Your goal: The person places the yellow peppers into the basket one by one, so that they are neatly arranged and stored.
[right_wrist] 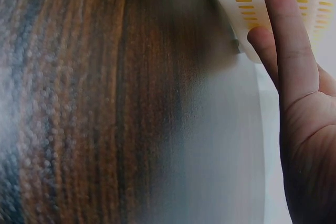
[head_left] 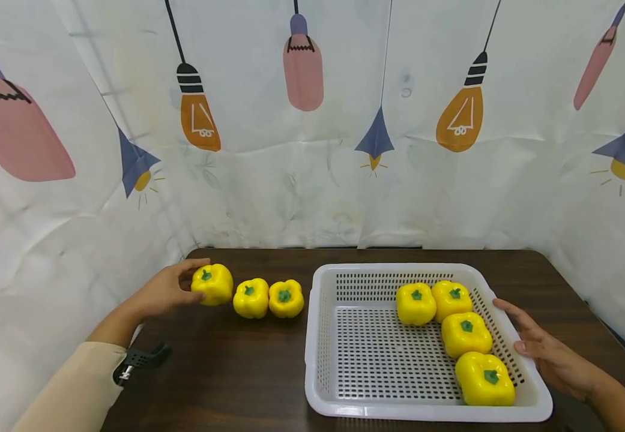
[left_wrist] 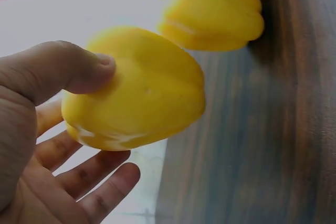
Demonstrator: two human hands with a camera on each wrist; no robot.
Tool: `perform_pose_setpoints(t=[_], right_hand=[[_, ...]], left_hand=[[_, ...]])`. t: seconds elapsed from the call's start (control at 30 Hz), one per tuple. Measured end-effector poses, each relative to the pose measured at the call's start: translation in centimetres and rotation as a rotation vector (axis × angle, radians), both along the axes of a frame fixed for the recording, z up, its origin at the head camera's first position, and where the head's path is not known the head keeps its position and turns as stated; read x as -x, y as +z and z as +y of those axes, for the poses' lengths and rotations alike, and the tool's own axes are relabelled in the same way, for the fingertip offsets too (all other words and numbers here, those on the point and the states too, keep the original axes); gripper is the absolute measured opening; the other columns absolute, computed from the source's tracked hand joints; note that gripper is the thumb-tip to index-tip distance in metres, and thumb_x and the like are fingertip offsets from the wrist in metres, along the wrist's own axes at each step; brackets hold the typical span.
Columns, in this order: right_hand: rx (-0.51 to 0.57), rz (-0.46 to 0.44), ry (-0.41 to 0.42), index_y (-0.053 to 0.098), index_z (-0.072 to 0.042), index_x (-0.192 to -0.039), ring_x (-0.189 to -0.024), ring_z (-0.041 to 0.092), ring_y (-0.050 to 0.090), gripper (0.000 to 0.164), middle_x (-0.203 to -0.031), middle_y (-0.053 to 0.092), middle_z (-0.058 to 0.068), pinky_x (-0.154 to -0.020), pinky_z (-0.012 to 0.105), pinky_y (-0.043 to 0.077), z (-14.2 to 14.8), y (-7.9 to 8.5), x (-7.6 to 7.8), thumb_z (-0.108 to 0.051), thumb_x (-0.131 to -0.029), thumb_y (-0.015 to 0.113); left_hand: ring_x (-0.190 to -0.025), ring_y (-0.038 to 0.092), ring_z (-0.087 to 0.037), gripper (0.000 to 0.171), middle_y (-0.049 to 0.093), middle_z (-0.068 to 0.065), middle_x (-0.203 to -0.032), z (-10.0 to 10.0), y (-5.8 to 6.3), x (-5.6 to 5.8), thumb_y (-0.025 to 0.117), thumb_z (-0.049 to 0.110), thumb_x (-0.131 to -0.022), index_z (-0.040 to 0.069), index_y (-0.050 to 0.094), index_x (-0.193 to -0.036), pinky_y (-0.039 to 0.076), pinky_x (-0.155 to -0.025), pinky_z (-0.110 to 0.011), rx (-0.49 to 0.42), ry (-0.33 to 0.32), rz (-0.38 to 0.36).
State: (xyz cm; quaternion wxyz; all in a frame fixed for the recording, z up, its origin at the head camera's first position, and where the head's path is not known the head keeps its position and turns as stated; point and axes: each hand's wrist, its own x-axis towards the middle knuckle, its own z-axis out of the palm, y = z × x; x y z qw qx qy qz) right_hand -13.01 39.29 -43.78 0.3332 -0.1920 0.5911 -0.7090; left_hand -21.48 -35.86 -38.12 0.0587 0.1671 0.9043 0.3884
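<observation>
My left hand (head_left: 166, 291) pinches a yellow bell pepper (head_left: 216, 288) with a green stem between thumb and fingers, at the left of the table. The left wrist view shows the thumb on the side of this bell pepper (left_wrist: 142, 93), which appears lifted off the table. Two more yellow bell peppers stand just right of it, one nearer (head_left: 251, 299) and one farther (head_left: 286, 299). My right hand (head_left: 552, 360) rests against the right side of a white perforated basket (head_left: 398, 410), its fingers fairly straight along the outer wall in the right wrist view.
Several yellow bell peppers lie along the basket's right side, among them one at the front (head_left: 482, 384) and one at the back (head_left: 416, 303). The dark wooden table (head_left: 236, 378) meets a white printed curtain (head_left: 269, 198) behind and on both sides.
</observation>
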Motion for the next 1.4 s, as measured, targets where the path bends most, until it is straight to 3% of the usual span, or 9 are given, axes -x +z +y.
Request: perform_pose_setpoints(t=[0.2,0.37,0.5,0.87,1.17,1.4], right_hand=[[-0.012,0.011,0.000,-0.001,-0.054,-0.158,-0.129,0.028,0.056,0.070,-0.151,0.036,-0.026,-0.093,0.069,0.048,0.1,0.1,0.2,-0.011,-0.107,0.018],[-0.005,0.011,0.009,0.000,-0.054,-0.158,-0.129,0.029,0.056,0.070,-0.151,0.037,-0.024,-0.094,0.069,0.047,0.1,0.0,0.3,-0.010,-0.107,0.018],[-0.015,0.010,0.002,0.000,-0.055,-0.158,-0.129,0.028,0.056,0.070,-0.151,0.035,-0.026,-0.093,0.069,0.048,0.1,0.0,0.3,-0.011,-0.107,0.019],[0.014,-0.001,0.018,0.001,-0.055,-0.158,-0.129,0.028,0.055,0.071,-0.151,0.038,-0.024,-0.094,0.069,0.047,0.1,0.1,0.3,-0.009,-0.107,0.016],[0.008,-0.002,0.010,0.001,-0.055,-0.158,-0.130,0.027,0.055,0.070,-0.151,0.035,-0.025,-0.095,0.069,0.047,0.1,0.1,0.2,-0.010,-0.107,0.017],[0.002,0.000,0.006,0.001,-0.054,-0.158,-0.129,0.028,0.055,0.069,-0.151,0.034,-0.025,-0.095,0.068,0.048,0.1,0.0,0.0,-0.010,-0.108,0.017]], left_hand=[[-0.128,0.054,-0.048,0.084,0.047,-0.029,-0.147,0.4,1.5,-0.3,0.081,0.024,-0.091,-0.004,0.034,-0.155,0.057,-0.091,-0.035,-0.026,0.046,0.005],[-0.128,0.055,-0.047,0.086,0.048,-0.028,-0.147,1.2,2.8,-0.4,0.080,0.028,-0.092,-0.003,0.033,-0.156,0.058,-0.091,-0.041,-0.021,0.058,0.010],[-0.124,0.058,-0.044,0.086,0.052,-0.025,-0.144,1.9,3.6,-0.6,0.081,0.032,-0.091,-0.001,0.035,-0.156,0.058,-0.090,-0.038,-0.023,0.058,0.015],[-0.119,0.062,-0.040,0.077,0.057,-0.022,-0.138,4.7,5.2,-1.0,0.082,0.026,-0.090,0.000,0.043,-0.151,0.059,-0.086,-0.032,-0.077,-0.009,0.032],[-0.115,0.064,-0.034,0.076,0.057,-0.018,-0.140,7.5,6.0,-1.1,0.083,0.023,-0.089,0.001,0.045,-0.151,0.056,-0.094,-0.047,-0.071,-0.091,0.084],[-0.113,0.065,-0.031,0.078,0.058,-0.015,-0.138,8.8,6.0,-1.3,0.084,0.029,-0.088,0.004,0.046,-0.151,0.056,-0.093,-0.048,-0.037,-0.111,0.106]])
